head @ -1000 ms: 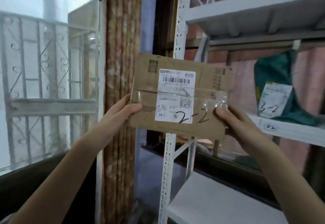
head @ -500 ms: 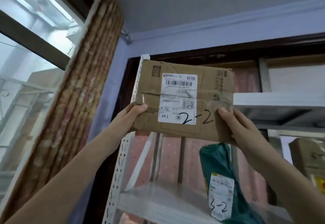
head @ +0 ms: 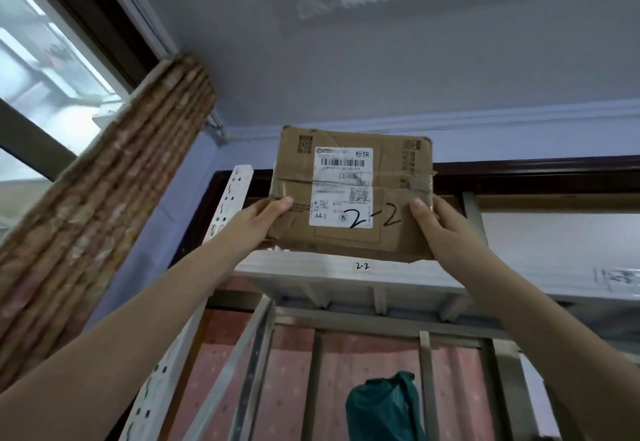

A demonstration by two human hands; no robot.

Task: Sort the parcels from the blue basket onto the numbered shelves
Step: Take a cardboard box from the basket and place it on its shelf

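A flat cardboard parcel [head: 391,229] with a white shipping label and "2-2" handwritten on it is held up high, face toward me. My left hand [head: 261,221] grips its left edge, thumb on the front. My right hand [head: 441,229] grips its right edge the same way. The parcel's lower edge is just above the front lip of the top white shelf [head: 311,267], which carries a small "2-2" mark [head: 362,266]. A dark green bag parcel [head: 384,406] stands on the shelf below.
The white perforated upright [head: 227,205] of the shelf rack rises at the left of the parcel. A bunched patterned curtain [head: 104,205] and a window are further left. The ceiling is close above. Another label sits at the shelf lip's right end [head: 620,276].
Both hands have raised the parcel from beside the lower shelves up to the top shelf level, and my view has tilted upward to the ceiling.
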